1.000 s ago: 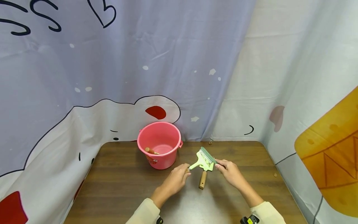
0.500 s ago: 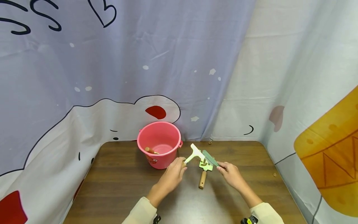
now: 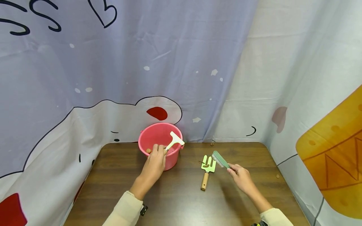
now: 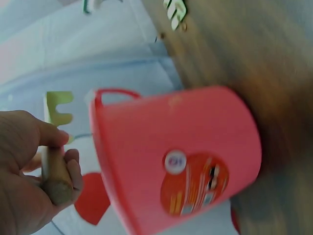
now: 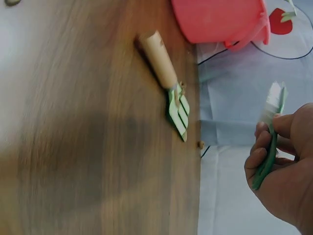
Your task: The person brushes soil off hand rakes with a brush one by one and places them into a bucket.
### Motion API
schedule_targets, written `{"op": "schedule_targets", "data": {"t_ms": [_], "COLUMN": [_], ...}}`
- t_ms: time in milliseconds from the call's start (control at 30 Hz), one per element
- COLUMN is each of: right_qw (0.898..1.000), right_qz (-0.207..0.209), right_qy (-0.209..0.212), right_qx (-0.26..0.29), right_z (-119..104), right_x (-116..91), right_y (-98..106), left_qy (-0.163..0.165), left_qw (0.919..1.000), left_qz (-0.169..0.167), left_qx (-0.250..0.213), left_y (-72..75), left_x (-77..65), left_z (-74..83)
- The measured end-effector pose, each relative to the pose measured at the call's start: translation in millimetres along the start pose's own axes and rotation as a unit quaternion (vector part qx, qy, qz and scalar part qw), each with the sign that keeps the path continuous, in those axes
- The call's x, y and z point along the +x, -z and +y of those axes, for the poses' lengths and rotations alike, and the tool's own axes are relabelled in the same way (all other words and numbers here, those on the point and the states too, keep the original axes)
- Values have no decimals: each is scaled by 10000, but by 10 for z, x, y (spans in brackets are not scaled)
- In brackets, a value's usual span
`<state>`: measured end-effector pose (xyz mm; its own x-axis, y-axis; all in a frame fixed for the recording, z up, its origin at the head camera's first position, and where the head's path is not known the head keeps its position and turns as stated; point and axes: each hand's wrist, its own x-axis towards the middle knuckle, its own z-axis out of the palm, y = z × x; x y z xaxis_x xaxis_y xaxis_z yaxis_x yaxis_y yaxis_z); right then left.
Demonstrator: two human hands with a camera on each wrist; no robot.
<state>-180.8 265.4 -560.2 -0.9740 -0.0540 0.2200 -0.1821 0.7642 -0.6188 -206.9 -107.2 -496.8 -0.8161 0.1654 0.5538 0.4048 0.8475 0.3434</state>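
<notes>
1. A smooth plastic bucket [image 4: 142, 132] catches soft light.
2. Rake [image 3: 176, 139] and fork [image 3: 208, 169] carry wooden handles [image 3: 205, 182]; the brush [image 3: 220, 159] looks plastic.
3. A wood-grain table [image 3: 181, 201] shines before matt, creased cloth curtains [image 3: 118, 69].

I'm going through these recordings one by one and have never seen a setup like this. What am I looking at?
There is no machine here, just a person's two bare hands. The wide view comes from a camera worn on the head, looking forward and down; the other two come from cameras worn on the left and right wrists.

On the wood-patterned table stands a pink bucket with a wooden handle end showing inside. Nearby lies a light green garden fork with brown bits on it.

The left hand grips a small rake at the bucket's mouth. The right hand holds a white-bristled green brush.
</notes>
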Motion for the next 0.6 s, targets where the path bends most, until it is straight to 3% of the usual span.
{"op": "schedule_targets", "data": {"t_ms": [233,600], "right_qw": [9984,9955], "right_qz": [277,452], "right_qy": [263,481], "right_qx": [-422,-676], "right_z": [132,243], "right_x": [-53,-114], "right_y": [18,38], "left_qy": [84,88], "left_qw": [9987,9894], "left_qz": [91,-82], "left_qx": [487,1450], "left_y": [129,103], "left_x": [155,322], "left_z": [-232,-411]}}
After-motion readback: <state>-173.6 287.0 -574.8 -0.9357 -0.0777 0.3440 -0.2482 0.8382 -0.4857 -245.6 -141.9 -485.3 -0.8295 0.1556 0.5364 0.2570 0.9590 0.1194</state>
